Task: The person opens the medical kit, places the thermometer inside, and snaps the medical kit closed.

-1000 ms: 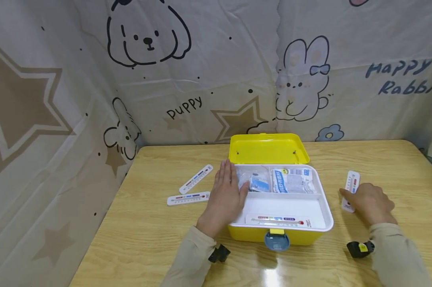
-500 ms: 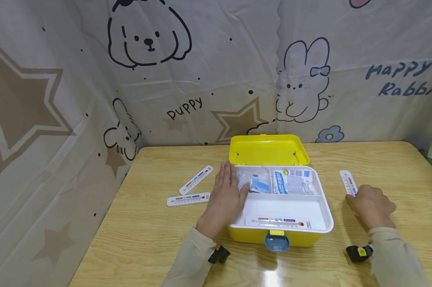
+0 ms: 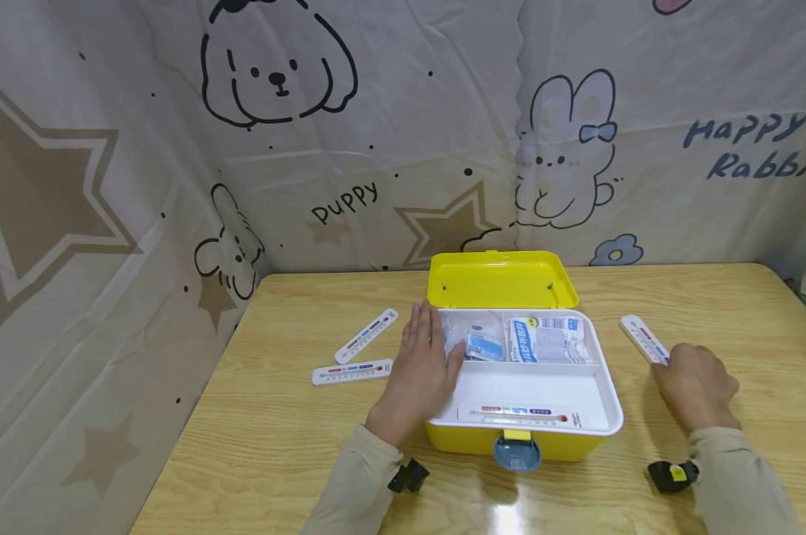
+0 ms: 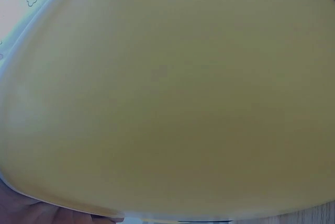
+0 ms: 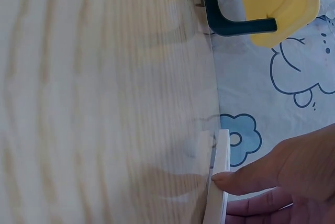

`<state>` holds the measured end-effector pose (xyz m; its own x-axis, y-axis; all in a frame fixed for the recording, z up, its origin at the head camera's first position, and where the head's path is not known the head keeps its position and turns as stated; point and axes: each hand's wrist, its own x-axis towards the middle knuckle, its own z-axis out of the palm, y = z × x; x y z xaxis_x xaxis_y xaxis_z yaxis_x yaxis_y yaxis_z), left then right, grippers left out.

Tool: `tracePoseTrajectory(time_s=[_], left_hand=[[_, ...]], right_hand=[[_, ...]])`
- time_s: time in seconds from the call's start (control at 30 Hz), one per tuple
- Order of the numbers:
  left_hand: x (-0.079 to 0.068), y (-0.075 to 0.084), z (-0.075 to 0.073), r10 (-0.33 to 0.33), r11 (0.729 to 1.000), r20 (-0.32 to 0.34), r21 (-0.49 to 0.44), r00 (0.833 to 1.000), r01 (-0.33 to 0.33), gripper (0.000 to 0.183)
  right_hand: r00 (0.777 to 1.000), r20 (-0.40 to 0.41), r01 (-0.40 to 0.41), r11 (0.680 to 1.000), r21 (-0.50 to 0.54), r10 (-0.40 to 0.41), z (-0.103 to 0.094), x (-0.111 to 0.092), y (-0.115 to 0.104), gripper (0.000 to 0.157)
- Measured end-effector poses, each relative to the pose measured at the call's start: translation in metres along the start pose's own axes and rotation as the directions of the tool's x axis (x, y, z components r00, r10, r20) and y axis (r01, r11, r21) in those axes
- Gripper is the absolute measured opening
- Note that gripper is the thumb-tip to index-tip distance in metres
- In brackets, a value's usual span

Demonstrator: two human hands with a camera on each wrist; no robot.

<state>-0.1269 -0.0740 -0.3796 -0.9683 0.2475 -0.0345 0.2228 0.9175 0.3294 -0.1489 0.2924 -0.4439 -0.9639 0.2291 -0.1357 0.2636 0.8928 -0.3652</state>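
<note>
My right hand (image 3: 697, 383), at the right of the table, pinches the near end of a white thermometer card (image 3: 643, 338). Its far end points away and to the left. The right wrist view has the thumb (image 5: 246, 177) on one face of the card (image 5: 218, 182) and fingers behind it, low over the wood. My left hand (image 3: 419, 364) rests with straight fingers along the left rim of a yellow medicine box (image 3: 466, 440). Yellow box wall (image 4: 167, 103) fills most of the left wrist view. Another thermometer card (image 3: 519, 414) lies in the box's white front compartment.
Two more thermometer cards (image 3: 365, 336) lie left of the box. Its rear compartments hold a clear bag with a blue packet (image 3: 484, 343) and a gauze packet (image 3: 548, 339). The yellow lid (image 3: 503, 279) stands open at the back, before a printed curtain (image 3: 376, 148).
The thermometer card in my right hand has turned, its far end swinging to the left. The right hand has shifted slightly and hides its near end. The left hand and the box stay put.
</note>
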Motion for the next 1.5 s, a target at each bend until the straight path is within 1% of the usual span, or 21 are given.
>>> tracePoseTrajectory(time_s=[0.2,0.4,0.5,0.67,0.87,1.07,1.17,1.27,1.4,1.5], left_hand=[[0.000,0.000,0.000,0.004,1.000,-0.005,-0.002,1.000,-0.004,0.071],[0.000,0.000,0.000,0.000,1.000,0.003,-0.008,1.000,0.000,0.072],[0.000,0.001,-0.001,-0.007,1.000,0.007,-0.009,1.000,0.007,0.072],[0.001,0.001,-0.001,-0.008,1.000,0.010,0.001,1.000,0.008,0.072],[0.001,0.000,0.000,-0.011,1.000,0.010,0.017,1.000,0.010,0.072],[0.001,0.000,0.001,-0.015,1.000,0.013,0.017,1.000,0.015,0.073],[0.001,0.000,0.000,-0.018,1.000,0.015,0.016,1.000,0.018,0.073],[0.001,0.000,0.000,-0.015,1.000,0.013,0.011,1.000,0.015,0.072],[0.001,0.000,0.000,-0.008,1.000,0.009,0.008,1.000,0.008,0.072],[0.001,0.000,0.000,-0.009,1.000,0.011,0.013,1.000,0.009,0.072]], right_hand=[[0.999,-0.016,0.037,0.999,-0.001,-0.037,0.000,-0.001,-0.001,0.028],[0.995,-0.017,0.103,0.994,0.041,-0.102,-0.001,-0.006,0.000,0.026],[0.993,-0.013,0.117,0.992,0.052,-0.117,-0.002,-0.007,0.001,0.026],[0.988,-0.018,0.154,0.988,0.029,-0.154,-0.001,-0.009,0.002,0.025],[0.975,-0.066,0.214,0.977,0.000,-0.213,0.001,-0.010,0.004,0.019],[0.968,-0.083,0.236,0.972,-0.004,-0.235,0.002,-0.011,0.004,0.015],[0.969,-0.080,0.231,0.973,-0.021,-0.232,0.002,-0.012,0.003,0.017],[0.970,-0.082,0.224,0.973,-0.050,-0.228,0.000,-0.014,0.001,0.024],[0.953,-0.135,0.261,0.962,-0.077,-0.270,-0.004,-0.019,-0.002,0.028],[0.933,-0.185,0.297,0.951,-0.089,-0.309,-0.009,-0.022,-0.006,0.027]])
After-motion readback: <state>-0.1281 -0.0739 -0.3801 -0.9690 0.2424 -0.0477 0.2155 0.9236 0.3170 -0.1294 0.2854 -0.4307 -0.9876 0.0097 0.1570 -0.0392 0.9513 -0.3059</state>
